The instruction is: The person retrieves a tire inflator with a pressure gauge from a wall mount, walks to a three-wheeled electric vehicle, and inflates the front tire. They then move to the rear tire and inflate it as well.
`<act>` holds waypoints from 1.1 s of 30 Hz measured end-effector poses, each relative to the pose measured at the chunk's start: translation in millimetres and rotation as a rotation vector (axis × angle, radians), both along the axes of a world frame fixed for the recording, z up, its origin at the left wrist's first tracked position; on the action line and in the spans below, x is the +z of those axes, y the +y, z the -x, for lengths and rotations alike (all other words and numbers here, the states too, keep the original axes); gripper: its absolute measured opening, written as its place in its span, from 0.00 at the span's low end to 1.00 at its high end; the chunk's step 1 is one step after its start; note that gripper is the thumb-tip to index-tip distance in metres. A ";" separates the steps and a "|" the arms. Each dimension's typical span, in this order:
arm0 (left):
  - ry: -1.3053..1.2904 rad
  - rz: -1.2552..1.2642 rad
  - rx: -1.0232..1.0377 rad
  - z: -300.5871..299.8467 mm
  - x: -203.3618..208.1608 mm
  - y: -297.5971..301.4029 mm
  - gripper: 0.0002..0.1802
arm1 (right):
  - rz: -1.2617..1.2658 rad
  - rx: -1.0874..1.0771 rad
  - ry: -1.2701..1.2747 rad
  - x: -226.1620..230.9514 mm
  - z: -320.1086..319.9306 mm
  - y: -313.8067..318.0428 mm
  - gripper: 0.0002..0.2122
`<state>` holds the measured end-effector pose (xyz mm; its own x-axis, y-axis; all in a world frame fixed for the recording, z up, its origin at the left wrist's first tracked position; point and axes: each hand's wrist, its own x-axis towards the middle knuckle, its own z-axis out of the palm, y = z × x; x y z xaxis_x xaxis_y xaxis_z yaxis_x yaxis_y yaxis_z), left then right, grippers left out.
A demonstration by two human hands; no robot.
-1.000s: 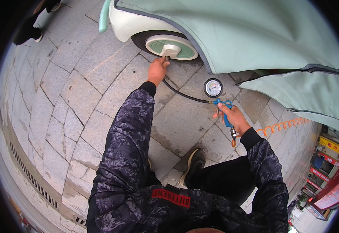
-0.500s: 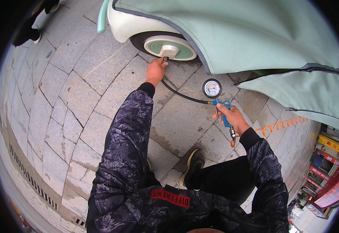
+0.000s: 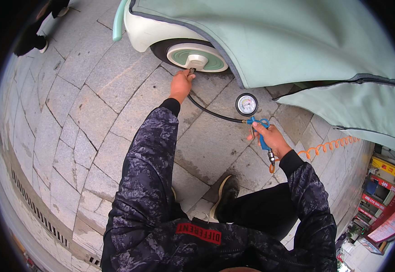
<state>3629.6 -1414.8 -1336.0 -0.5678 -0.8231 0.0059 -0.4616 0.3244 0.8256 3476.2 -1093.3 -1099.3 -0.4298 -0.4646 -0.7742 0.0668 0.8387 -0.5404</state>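
My left hand is closed round the metal end fitting of a black air hose, at the lower rim of a wheel with a cream and green cover. Whether the fitting sits on the valve is hidden by my fingers. In my right hand is a blue tire inflator gun, its thumb on top and fingers about the lever. A round dial gauge with a black rim stands out from the gun's far end. The black hose runs in a curve between gun and wheel.
An orange coiled air line trails right from the gun. Pale green cover fabric drapes over the vehicle, its loose flap hanging near the gauge. Stone paving surrounds my shoes. Another person's legs show at the far left; shopfronts stand at right.
Both hands keep their holds in nearly the same places. The view has shifted very slightly. The other person's feet have barely moved.
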 end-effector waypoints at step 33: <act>-0.013 0.019 0.003 -0.7 8.2 1.5 0.16 | 0.008 0.014 -0.002 3.2 -1.2 -1.3 0.28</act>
